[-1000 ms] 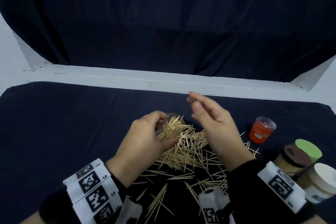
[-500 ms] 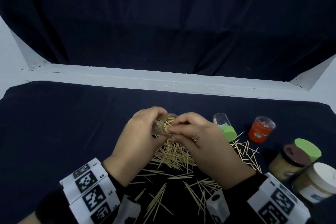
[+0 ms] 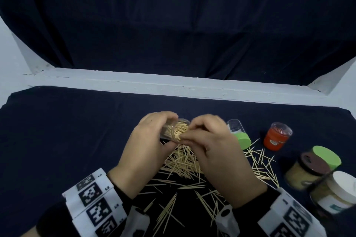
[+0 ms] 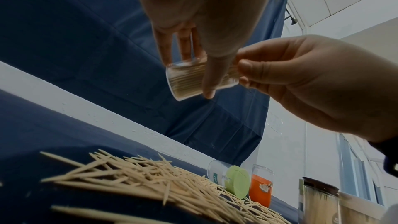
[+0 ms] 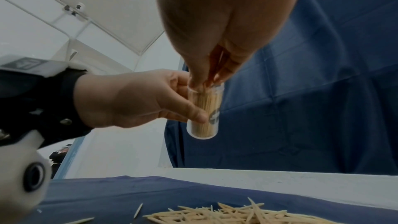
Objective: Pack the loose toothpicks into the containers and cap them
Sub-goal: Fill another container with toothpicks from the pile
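My left hand (image 3: 167,131) grips a clear plastic container (image 3: 180,131), tilted with its mouth toward my right hand and nearly full of toothpicks. My right hand (image 3: 189,133) pinches the toothpick ends at that mouth. In the left wrist view the left hand (image 4: 197,60) wraps the container (image 4: 187,81) and the right hand (image 4: 243,70) meets its rim. The right wrist view shows the right hand (image 5: 206,78) above the container (image 5: 204,108), which the left hand (image 5: 189,106) holds from the side. A pile of loose toothpicks (image 3: 183,161) lies on the dark cloth below both hands.
A clear container with a green cap (image 3: 238,133) lies on its side to the right. An orange container (image 3: 276,138) stands beyond it. At the far right stand a brown-lidded jar (image 3: 306,169), a green lid (image 3: 325,156) and a white-lidded jar (image 3: 339,192). More toothpicks (image 3: 262,165) are scattered there.
My right hand came down from above onto the container's mouth and closed on the toothpick ends. The toothpicks that fanned out of the container now sit deeper inside.
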